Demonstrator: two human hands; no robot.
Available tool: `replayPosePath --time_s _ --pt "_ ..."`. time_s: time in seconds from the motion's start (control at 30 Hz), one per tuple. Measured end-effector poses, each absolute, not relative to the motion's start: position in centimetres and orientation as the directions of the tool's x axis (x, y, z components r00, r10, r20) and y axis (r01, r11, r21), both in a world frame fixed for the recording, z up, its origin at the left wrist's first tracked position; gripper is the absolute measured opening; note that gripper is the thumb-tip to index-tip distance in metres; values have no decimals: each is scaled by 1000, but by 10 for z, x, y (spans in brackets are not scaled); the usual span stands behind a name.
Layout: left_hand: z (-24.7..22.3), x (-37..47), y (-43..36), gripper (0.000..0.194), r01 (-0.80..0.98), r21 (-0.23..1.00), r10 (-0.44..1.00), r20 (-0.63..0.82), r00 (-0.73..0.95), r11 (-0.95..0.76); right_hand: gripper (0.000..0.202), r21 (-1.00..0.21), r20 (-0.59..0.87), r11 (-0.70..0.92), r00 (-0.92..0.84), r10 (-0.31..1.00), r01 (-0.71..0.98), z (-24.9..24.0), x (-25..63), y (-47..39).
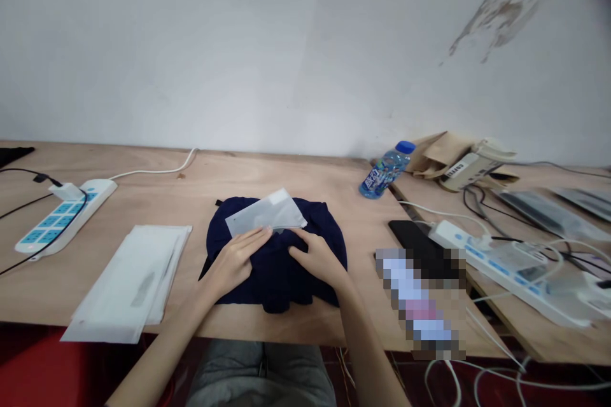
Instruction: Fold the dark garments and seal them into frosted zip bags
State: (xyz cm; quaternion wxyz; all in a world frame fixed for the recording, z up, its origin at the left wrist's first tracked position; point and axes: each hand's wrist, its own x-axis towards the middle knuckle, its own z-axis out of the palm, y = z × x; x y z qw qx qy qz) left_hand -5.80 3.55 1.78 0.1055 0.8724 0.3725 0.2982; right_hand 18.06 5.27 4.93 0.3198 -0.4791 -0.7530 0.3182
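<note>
The left hand (pixel 238 257) lies with its fingers nearly straight and close together, their tips at the near edge of a flat, frosted translucent plastic pouch (pixel 258 213). Its thumb is hard to make out, so I cannot tell whether it pinches the pouch or only presses on it. The right hand (pixel 317 254) is partly open, forefinger reaching to the same edge and thumb set apart, nearer the body; whether its other fingers grip any cloth is hidden.

The pouch lies tilted just beyond both sets of fingertips, on top of a folded dark navy cloth (pixel 281 273) that spreads beneath and between the hands. Because the cloth is soft and lumpy, the pouch may well slide or bow under a push; good handling here would be to steady it with the left fingers laid flat and let the right forefinger and thumb do the fine work along the edge. Light, even pressure should keep the thin plastic from creasing and the cloth from bunching.

To the left of the left hand, well clear of its fingers, lies a stack of similar whitish plastic pouches (pixel 124 273); the left elbow is best kept off it.
</note>
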Motion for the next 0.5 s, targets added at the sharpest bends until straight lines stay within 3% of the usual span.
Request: replayPosePath --time_s 0.23,0.37,0.5 --pt "13 -52 22 67 624 334 688 531 494 -706 39 -745 166 255 -199 966 617 37 171 52" --pt "10 -44 16 49 698 226 654 618 436 -679 46 -721 135 214 -169 976 659 33 164 49" --pt "15 -35 13 41 826 128 724 567 393 -549 57 -783 182 234 -148 972 576 28 160 48"
